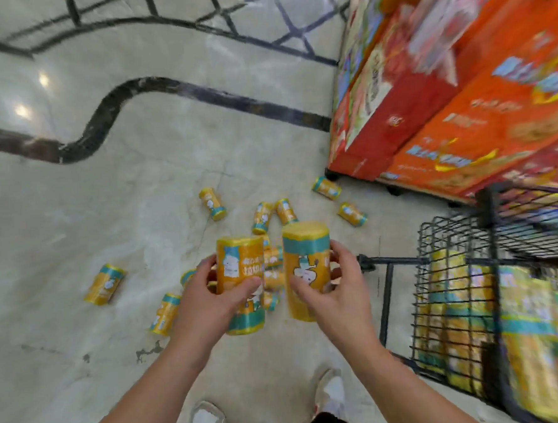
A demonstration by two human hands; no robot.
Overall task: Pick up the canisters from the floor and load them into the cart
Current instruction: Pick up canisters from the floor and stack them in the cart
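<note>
Left hand (207, 291): our fingers wrap one can (241, 284)
Right hand (332, 285): fingers clasp another can (307, 270)
Next: we swing both right; lower upright into cart (416, 235)

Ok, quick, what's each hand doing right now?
Left hand: closed around a yellow canister.
Right hand: closed around a second yellow canister.

A shop aisle: polished marble floor (176, 158) with dark inlaid lines, a display of stacked orange and red boxes (454, 102) on the right, a black wire cart (454, 266) loaded with yellow packs, and many identical yellow canisters (212, 203) scattered on the floor
</note>
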